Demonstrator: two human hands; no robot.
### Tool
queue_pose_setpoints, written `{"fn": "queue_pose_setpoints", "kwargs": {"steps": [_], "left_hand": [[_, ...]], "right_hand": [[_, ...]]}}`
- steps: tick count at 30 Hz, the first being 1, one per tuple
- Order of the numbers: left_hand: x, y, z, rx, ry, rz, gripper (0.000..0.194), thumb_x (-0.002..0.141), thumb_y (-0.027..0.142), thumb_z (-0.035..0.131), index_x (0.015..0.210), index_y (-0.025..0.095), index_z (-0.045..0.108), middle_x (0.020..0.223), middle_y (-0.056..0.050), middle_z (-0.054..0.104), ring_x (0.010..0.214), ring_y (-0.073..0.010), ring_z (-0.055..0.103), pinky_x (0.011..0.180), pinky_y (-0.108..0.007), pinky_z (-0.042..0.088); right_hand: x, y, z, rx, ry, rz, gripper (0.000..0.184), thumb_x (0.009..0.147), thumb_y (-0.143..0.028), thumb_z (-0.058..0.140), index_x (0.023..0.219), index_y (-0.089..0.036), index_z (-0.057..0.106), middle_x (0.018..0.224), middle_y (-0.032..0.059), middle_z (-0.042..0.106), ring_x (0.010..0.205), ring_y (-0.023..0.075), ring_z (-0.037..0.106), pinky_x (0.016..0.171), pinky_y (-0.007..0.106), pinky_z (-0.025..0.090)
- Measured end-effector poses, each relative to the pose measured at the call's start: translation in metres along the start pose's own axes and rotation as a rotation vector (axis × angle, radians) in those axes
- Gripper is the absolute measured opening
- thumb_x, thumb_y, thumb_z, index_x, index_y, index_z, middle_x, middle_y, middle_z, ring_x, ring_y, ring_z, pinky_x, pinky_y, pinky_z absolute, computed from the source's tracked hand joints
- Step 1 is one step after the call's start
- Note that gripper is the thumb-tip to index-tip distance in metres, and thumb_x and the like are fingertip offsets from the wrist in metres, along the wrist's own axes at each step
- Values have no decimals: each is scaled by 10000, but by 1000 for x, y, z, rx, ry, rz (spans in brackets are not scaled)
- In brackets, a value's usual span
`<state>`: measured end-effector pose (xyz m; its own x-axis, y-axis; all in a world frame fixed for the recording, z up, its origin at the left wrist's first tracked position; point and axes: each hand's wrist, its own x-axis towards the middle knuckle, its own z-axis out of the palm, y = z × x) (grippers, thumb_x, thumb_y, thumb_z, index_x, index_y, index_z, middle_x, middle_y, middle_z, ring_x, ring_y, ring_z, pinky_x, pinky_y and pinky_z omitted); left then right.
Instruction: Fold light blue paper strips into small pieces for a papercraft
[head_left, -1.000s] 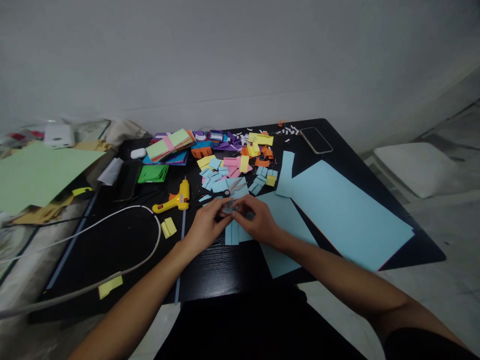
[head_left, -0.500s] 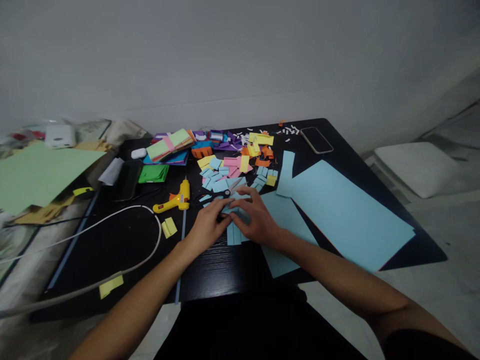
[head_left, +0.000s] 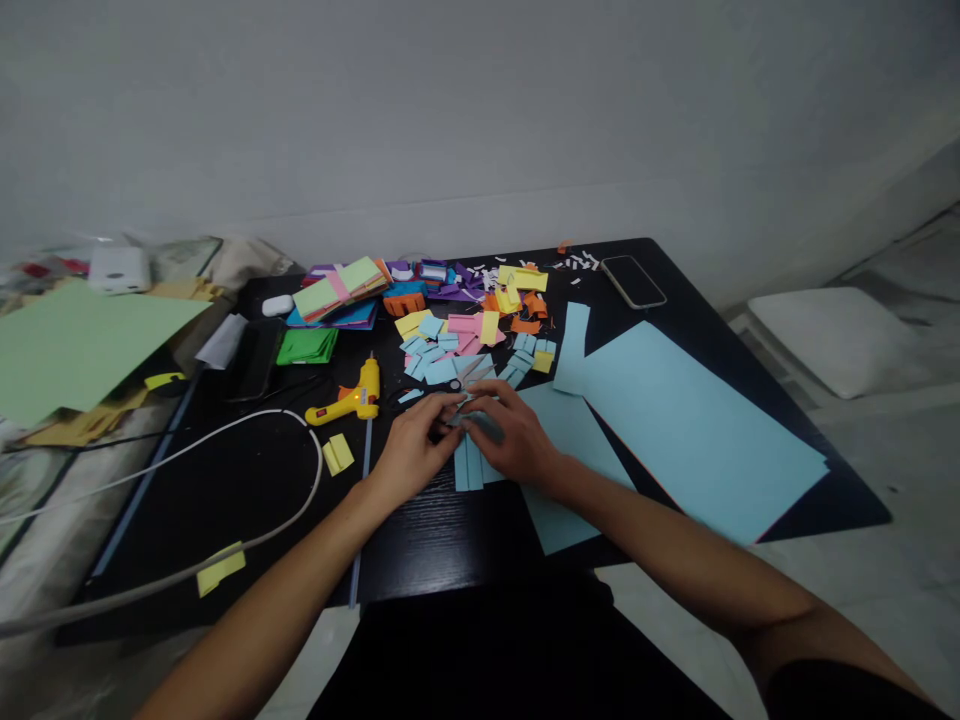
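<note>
My left hand [head_left: 414, 440] and my right hand [head_left: 512, 432] meet over the middle of the black table. Their fingers close on a small light blue paper piece [head_left: 466, 410], which is mostly hidden between the fingertips. Just below, light blue paper strips [head_left: 469, 468] lie partly under my right hand. A pair of scissors [head_left: 459, 383] rests right behind the fingers, on light blue paper. Beyond it is a heap of small folded blue pieces [head_left: 426, 355], with pink paper [head_left: 466, 330] among them.
A yellow glue gun [head_left: 364, 392] lies left of my hands, above a glue stick [head_left: 360, 520]. Large blue sheets [head_left: 690, 430] cover the right side. A phone [head_left: 634, 281] sits at the back right. A white cable [head_left: 292, 520] loops across the left. Coloured paper stacks [head_left: 341, 290] stand behind.
The fingers of my right hand have curled in closer to the left fingertips around the blue paper piece. Everything else on the table stays in place.
</note>
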<state>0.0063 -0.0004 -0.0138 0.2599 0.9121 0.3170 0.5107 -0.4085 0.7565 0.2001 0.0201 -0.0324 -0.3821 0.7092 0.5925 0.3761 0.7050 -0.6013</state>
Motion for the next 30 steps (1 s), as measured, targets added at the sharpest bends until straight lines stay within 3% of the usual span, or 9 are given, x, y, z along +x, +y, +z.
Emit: {"fn": "queue_pose_setpoints", "kwargs": {"steps": [8,15,25,30], "left_hand": [[-2,-3,2,-27,-38,4,317,933,193,633,1248,205,662,1074,-72,702,758,-150,699,675,-274,593],[-1,0,3,19,-75,46,221,943,182,609,1153,185,676,972,-59,673,806,-167,666,718,-291,577],[0,5,6,-305,47,-233,280,917,311,699,1172,196,683,914,-28,714,778,-146,684,715,-265,560],[0,11,4,-306,-32,-287,198,907,352,694,1001,178,689,743,0,676,647,-132,637,609,-239,527]], "right_hand": [[0,0,0,-18,0,-64,111,986,-178,602,1067,-203,675,1228,147,627,1213,276,633,964,459,617],[-1,3,1,-73,-20,-76,93,1008,-198,617,1033,-226,701,1305,128,622,1257,270,617,974,453,621],[1,-6,1,-32,141,9,52,990,-186,604,1019,-224,626,1191,123,688,1188,253,675,1008,441,606],[1,-6,3,1,203,102,17,978,-218,644,992,-227,646,1131,111,709,1090,234,712,917,399,649]]}}
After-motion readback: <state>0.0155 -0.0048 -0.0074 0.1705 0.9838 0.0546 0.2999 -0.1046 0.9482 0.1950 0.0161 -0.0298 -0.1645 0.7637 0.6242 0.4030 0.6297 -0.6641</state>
